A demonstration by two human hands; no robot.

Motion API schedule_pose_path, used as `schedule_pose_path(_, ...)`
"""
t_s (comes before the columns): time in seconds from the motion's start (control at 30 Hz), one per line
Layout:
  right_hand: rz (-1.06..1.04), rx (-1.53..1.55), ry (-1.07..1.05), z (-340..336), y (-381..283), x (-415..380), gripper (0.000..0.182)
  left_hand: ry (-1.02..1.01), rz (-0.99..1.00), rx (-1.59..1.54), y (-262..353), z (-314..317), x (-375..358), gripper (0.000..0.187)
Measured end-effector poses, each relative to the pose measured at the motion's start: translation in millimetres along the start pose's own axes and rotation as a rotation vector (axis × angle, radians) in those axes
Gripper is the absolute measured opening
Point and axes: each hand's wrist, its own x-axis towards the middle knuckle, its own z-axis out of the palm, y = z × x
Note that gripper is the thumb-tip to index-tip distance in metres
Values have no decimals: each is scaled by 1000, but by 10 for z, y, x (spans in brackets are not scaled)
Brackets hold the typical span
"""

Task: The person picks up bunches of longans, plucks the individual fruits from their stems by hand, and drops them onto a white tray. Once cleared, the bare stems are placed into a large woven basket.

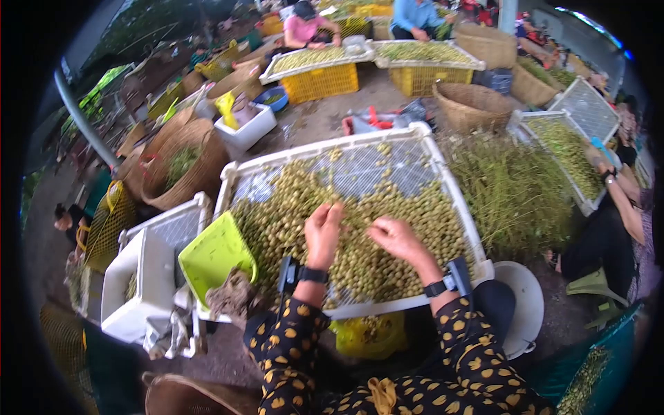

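A large white mesh-bottomed tray [238,168] lies in front of me, spread with small round yellow-green fruits [418,214]. My left hand [323,234] is above the middle of the pile, its fingers pinched together and pointing up. Just to its right, my right hand [400,240] is also closed, with thumb and fingertips turned toward the left hand. Anything between the fingers of either hand is too small to make out. A lime-green plastic bin [216,256] rests at the tray's left corner, beside a crumpled grey-brown cloth [234,296].
White containers [128,283] stand at left near a wicker basket [185,162]. Cut green stems [508,187] are heaped at right, by a white bucket [522,308]. Below the tray hangs a yellow bag [370,335]. Other people work at trays [315,59] across from me and at right.
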Motion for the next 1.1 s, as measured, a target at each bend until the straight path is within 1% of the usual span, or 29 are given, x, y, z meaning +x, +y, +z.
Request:
schedule_pose_path(0.03,-15,-1,-4,14,15,-6,23,7,25,-28,-15,26,-10,14)
schedule_pose_path(0.07,-87,14,15,58,115,8,22,2,-1,82,42,19,-42,14)
schedule_pose_path(0.1,-160,34,25,55,97,10,21,-9,79,30,37,46,-49,14)
schedule_pose_path(0.13,-110,44,-22,29,100,-11,18,-7,80,2,27,46,-58,15)
schedule_pose_path(0.17,-53,41,-56,16,105,-16,18,-1,77,-26,12,38,-59,15)
schedule_pose_path(0.23,-164,117,4,79,254,22,20,3,32,-51,44,25,-62,13)
schedule_pose_path(0.27,-181,113,21,104,302,18,20,8,11,-63,57,13,-61,12)
schedule_pose_path(0.33,-215,104,55,102,290,8,22,-4,31,-38,53,6,-58,12)
schedule_pose_path(0.43,-157,105,41,86,272,14,23,2,28,-16,51,14,-58,12)
schedule_pose_path(0.57,-12,-24,-2,3,222,0,17,36,35,-64,48,16,-52,13)
schedule_pose_path(0.7,-43,65,45,-2,162,-27,21,44,74,-31,57,15,-41,16)
schedule_pose_path(0.73,-12,50,7,-24,137,-34,19,35,78,-13,41,3,-26,16)
schedule_pose_path(0.77,-29,7,12,-44,145,-31,17,42,71,-30,24,6,-15,16)
schedule_pose_path(0.83,-60,-62,6,-72,191,-48,19,72,48,-50,5,-17,3,16)
schedule_pose_path(0.87,-76,-83,-10,-28,221,-58,22,80,36,5,0,-54,26,16)
schedule_pose_path(0.9,-39,36,-27,5,257,-38,22,120,28,-33,-36,-50,51,18)
schedule_pose_path(0.93,-115,64,20,44,318,-18,21,130,24,-21,-6,-46,35,19)
schedule_pose_path(0.97,-129,88,47,81,375,2,20,117,45,-6,41,-28,9,20)
schedule_pose_path(1.0,-138,45,60,68,337,2,19,109,74,-20,11,-29,20,20)
schedule_pose_path(1.03,-70,46,39,96,409,31,20,117,58,10,30,-13,8,20)
schedule_pose_path(1.07,-50,-18,41,51,309,3,21,107,74,-19,10,-7,-2,19)
schedule_pose_path(1.1,-103,3,101,89,376,15,22,103,-8,-55,108,27,-45,13)
